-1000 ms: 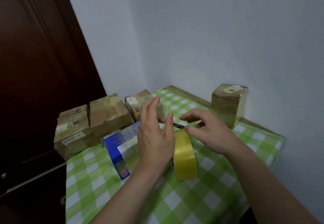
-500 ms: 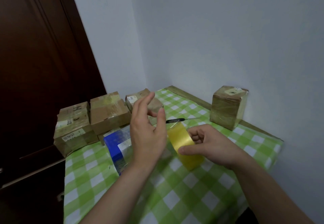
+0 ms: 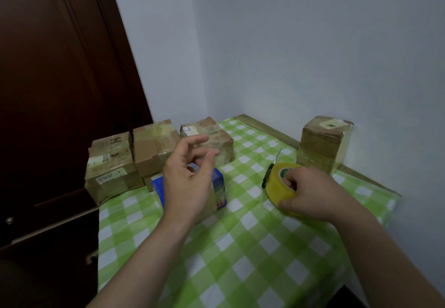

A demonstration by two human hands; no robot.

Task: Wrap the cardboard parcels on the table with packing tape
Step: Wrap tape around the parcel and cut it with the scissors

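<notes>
Gripping the yellow roll of packing tape [image 3: 280,187] with the right hand [image 3: 310,194], fingertips hooked into the core and thumb curled against the outer band. Resting, or nearly so, on the green-and-white checked tablecloth [image 3: 240,247] at the right of the table, tilted with the core facing up and left. Just beside the roll on its left, touching or almost touching it: a dark-handled cutting tool [image 3: 268,177] with a thin blade pointing toward the wall. Hovering with the left hand [image 3: 187,182] over a blue box [image 3: 219,187] near the table's middle, fingers loosely bent and spread, thumb apart, nothing in the grasp. Behind the blue box, along the left and far edge, three cardboard parcels in a row, all glossy with tape: a left parcel [image 3: 110,163] with printed labels, a middle parcel [image 3: 154,148] pressed against it, and a third parcel [image 3: 212,136] nearer the corner. Well apart, against the right wall: a cube-shaped parcel [image 3: 323,144], also taped, just behind the roll. At the far left, a dark wooden door [image 3: 60,91].
</notes>
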